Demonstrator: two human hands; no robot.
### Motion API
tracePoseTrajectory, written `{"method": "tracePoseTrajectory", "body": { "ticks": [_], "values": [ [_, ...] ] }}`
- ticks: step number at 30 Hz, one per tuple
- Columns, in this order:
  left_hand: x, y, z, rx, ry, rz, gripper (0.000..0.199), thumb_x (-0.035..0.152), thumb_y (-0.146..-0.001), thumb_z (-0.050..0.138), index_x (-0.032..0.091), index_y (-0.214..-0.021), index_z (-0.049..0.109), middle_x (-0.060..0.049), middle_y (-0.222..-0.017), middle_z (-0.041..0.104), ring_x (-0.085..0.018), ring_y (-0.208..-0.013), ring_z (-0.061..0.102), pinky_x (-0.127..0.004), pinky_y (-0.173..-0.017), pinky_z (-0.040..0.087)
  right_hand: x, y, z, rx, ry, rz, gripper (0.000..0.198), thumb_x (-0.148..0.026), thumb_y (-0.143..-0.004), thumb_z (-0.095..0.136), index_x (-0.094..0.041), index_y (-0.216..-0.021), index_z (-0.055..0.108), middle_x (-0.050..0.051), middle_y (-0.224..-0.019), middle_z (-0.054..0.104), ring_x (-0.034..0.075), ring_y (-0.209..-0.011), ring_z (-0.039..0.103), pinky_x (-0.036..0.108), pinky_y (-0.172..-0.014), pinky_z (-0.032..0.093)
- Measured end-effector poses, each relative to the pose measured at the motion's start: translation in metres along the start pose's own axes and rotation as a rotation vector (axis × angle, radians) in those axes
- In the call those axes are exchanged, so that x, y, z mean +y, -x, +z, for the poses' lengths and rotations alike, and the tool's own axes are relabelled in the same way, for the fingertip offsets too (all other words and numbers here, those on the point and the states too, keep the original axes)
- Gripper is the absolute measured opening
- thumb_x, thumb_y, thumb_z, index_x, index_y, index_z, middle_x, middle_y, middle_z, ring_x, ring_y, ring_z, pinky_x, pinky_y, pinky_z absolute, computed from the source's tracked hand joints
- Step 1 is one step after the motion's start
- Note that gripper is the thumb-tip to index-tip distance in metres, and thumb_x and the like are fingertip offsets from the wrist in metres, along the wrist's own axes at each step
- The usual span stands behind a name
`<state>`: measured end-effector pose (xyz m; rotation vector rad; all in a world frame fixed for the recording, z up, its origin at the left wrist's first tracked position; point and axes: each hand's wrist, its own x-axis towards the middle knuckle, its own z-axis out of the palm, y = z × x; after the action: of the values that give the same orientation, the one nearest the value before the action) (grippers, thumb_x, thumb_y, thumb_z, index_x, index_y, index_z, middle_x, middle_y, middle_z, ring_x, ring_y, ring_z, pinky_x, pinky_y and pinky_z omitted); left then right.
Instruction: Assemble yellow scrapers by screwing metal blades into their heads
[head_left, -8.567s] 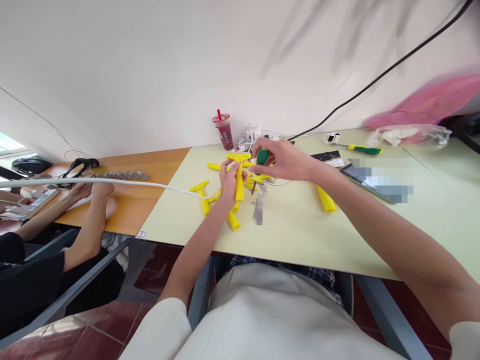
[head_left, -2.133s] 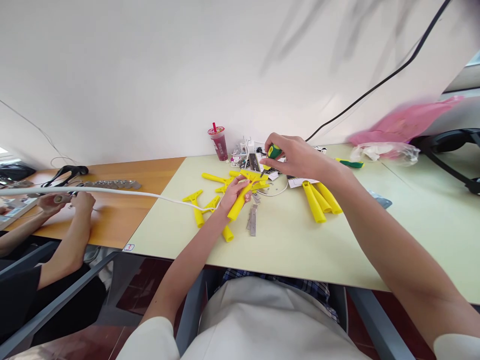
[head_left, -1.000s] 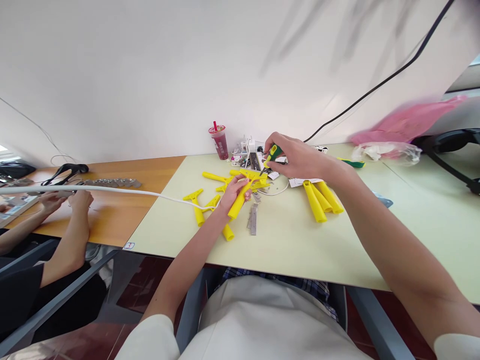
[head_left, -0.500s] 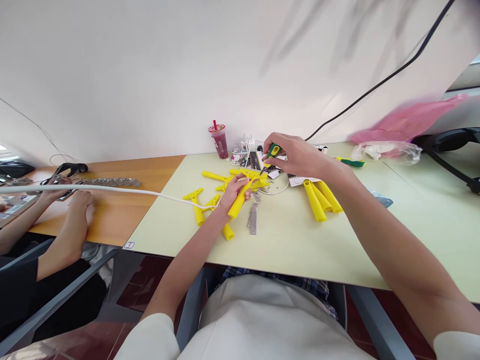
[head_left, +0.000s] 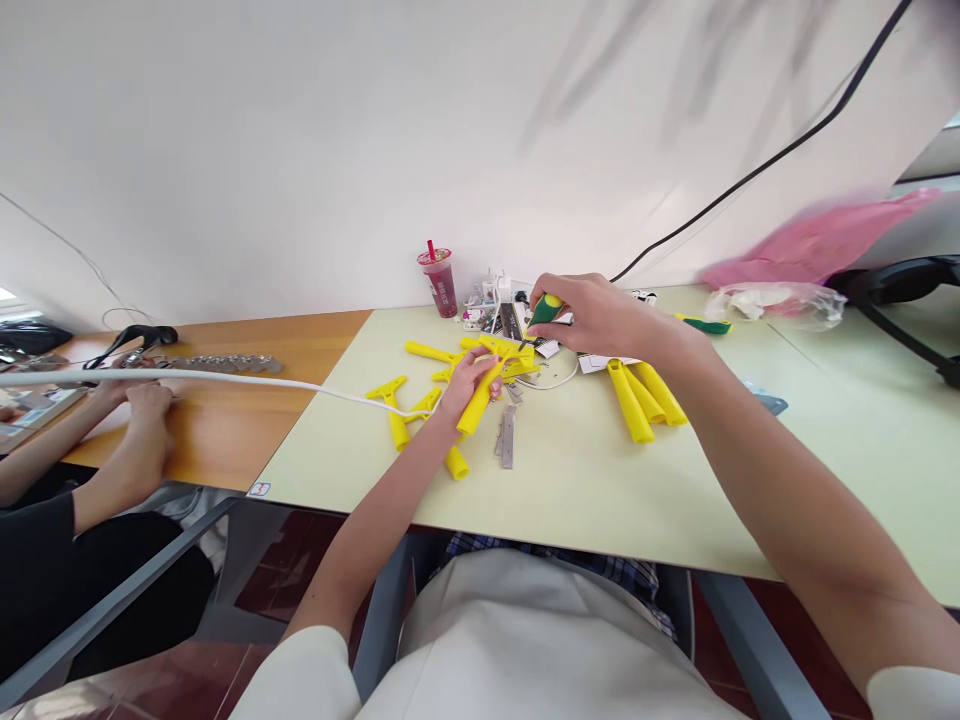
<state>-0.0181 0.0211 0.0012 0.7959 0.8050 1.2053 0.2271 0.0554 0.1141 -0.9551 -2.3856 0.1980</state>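
My left hand point(head_left: 465, 386) is closed round the handle of a yellow plastic scraper point(head_left: 481, 402), its flat head turned up and away from me. Above that head, my right hand point(head_left: 589, 310) grips a green and yellow screwdriver point(head_left: 548, 309) with its shaft slanting down. The tip meets the scraper head or comes very close to it; I cannot tell whether it sits in a screw. More yellow T-shaped scrapers point(head_left: 388, 397) lie left of and behind my left hand. Thin metal blades point(head_left: 508, 438) rest on the table just in front of it.
Several yellow handle tubes point(head_left: 631, 405) lie to the right, near another green-handled tool point(head_left: 705, 325). A drink cup point(head_left: 438, 284) stands by the wall. A white cable point(head_left: 247, 379) crosses from the left. At the wooden table, a co-worker's hands point(head_left: 150, 400) are busy.
My right hand and the screwdriver have turned slightly, with the tip staying at the scraper head. My left hand keeps its hold. The co-worker's hand has shifted a little left.
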Motion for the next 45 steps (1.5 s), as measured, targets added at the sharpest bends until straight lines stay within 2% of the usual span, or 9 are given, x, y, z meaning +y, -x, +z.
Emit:
{"method": "tracePoseTrajectory", "body": {
  "ticks": [6,12,18,24,28,33,37,41,45],
  "values": [
    [-0.002,0.002,0.001,-0.037,-0.030,0.010,0.058,0.031,-0.077,0.097,0.023,-0.114,0.054,-0.004,-0.107,0.077,-0.005,-0.055,0.059,-0.020,-0.051,0.045,0.000,0.000,0.000,0.020,0.077,0.022,0.032,-0.056,-0.097,0.074,-0.026,-0.110,0.070,0.009,-0.093,0.080,0.036,-0.091,0.075,0.041,-0.079,0.048],
    [-0.001,0.003,0.001,-0.001,-0.036,0.002,0.059,0.031,-0.077,0.098,0.025,-0.116,0.055,0.001,-0.095,0.072,-0.006,-0.053,0.057,-0.021,-0.049,0.043,-0.004,0.000,-0.005,0.013,0.164,0.093,0.034,-0.061,-0.097,0.073,-0.028,-0.104,0.071,0.007,-0.080,0.075,0.034,-0.083,0.072,0.039,-0.073,0.042],
    [0.001,0.002,0.001,0.011,-0.060,0.026,0.060,0.031,-0.075,0.099,0.025,-0.115,0.055,0.001,-0.095,0.074,-0.006,-0.051,0.056,-0.022,-0.051,0.046,0.001,-0.001,-0.003,0.020,0.289,0.149,0.050,-0.078,-0.097,0.066,-0.028,-0.095,0.075,0.005,-0.064,0.065,0.032,-0.074,0.068,0.039,-0.069,0.038],
    [-0.002,0.001,0.000,0.016,-0.109,0.087,0.060,0.035,-0.075,0.098,0.024,-0.114,0.055,0.001,-0.093,0.074,-0.008,-0.052,0.059,-0.025,-0.054,0.049,0.005,-0.003,0.000,0.043,0.321,0.166,0.061,-0.088,-0.096,0.063,-0.028,-0.090,0.075,0.007,-0.060,0.062,0.032,-0.069,0.065,0.039,-0.068,0.036],
    [-0.003,0.002,0.002,0.030,-0.141,0.144,0.057,0.037,-0.076,0.097,0.025,-0.112,0.054,0.004,-0.088,0.073,-0.009,-0.051,0.060,-0.025,-0.054,0.048,0.017,-0.004,0.007,0.109,0.328,0.146,0.067,-0.094,-0.093,0.062,-0.029,-0.091,0.078,0.009,-0.062,0.063,0.036,-0.076,0.068,0.042,-0.071,0.042],
    [-0.003,0.006,0.006,0.061,-0.138,0.193,0.059,0.038,-0.078,0.099,0.027,-0.111,0.052,0.007,-0.082,0.070,-0.010,-0.051,0.061,-0.027,-0.057,0.049,0.032,-0.005,0.015,0.151,0.246,0.147,0.062,-0.090,-0.094,0.066,-0.031,-0.099,0.083,0.011,-0.065,0.064,0.044,-0.092,0.070,0.051,-0.084,0.048],
    [-0.005,0.006,0.005,0.050,-0.146,0.245,0.062,0.042,-0.077,0.101,0.027,-0.111,0.052,0.006,-0.085,0.071,-0.011,-0.051,0.062,-0.027,-0.056,0.048,0.033,-0.004,0.014,0.155,0.251,0.159,0.066,-0.090,-0.098,0.059,-0.028,-0.092,0.081,0.013,-0.064,0.063,0.045,-0.092,0.071,0.054,-0.085,0.049],
    [-0.005,0.004,0.002,0.045,-0.149,0.274,0.062,0.044,-0.077,0.100,0.028,-0.112,0.052,0.007,-0.086,0.071,-0.010,-0.052,0.061,-0.027,-0.055,0.047,0.025,0.000,0.009,0.082,0.249,0.197,0.060,-0.087,-0.094,0.069,-0.027,-0.096,0.078,0.013,-0.070,0.067,0.046,-0.093,0.073,0.053,-0.085,0.049],
    [-0.002,0.003,0.000,0.048,-0.151,0.285,0.061,0.044,-0.077,0.098,0.029,-0.114,0.052,0.006,-0.091,0.073,-0.010,-0.052,0.062,-0.027,-0.056,0.046,0.013,0.004,0.005,-0.037,0.221,0.159,0.048,-0.068,-0.087,0.084,-0.030,-0.113,0.072,0.009,-0.078,0.071,0.041,-0.086,0.073,0.049,-0.082,0.049]
  ]
}}
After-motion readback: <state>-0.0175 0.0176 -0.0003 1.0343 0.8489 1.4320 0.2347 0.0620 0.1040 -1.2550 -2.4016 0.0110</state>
